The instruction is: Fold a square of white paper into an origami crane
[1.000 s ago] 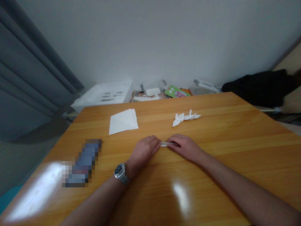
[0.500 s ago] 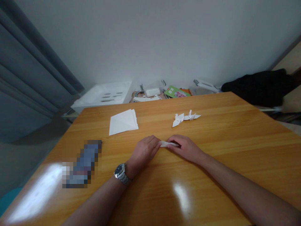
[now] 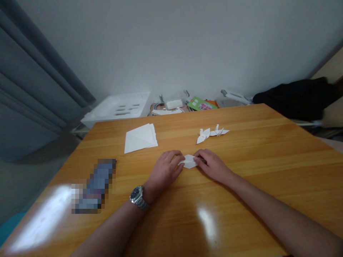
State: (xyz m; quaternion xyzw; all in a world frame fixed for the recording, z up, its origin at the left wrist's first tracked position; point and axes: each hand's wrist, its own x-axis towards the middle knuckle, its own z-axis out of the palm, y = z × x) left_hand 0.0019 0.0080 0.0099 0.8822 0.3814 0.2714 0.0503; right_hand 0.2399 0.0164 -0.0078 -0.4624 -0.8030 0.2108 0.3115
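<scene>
A small folded white paper piece (image 3: 189, 161) lies on the wooden table (image 3: 241, 185) between my two hands. My left hand (image 3: 164, 171), with a metal watch on its wrist, pinches the piece's left end with curled fingers. My right hand (image 3: 212, 166) grips its right end, fingers closed over the paper. Farther back lie two finished white paper cranes (image 3: 211, 134) side by side. A stack of flat white paper sheets (image 3: 140, 138) rests at the back left of the table.
A blurred-out dark object (image 3: 93, 186) lies on the table's left side. Behind the table's far edge stand a white tray (image 3: 118, 107), a green packet (image 3: 200, 104), cables and a black cloth heap (image 3: 297, 98). Grey curtains hang at the left.
The paper between my hands went from a narrow flat strip to a wider diamond shape. Both hands shifted slightly away from me, toward the far edge.
</scene>
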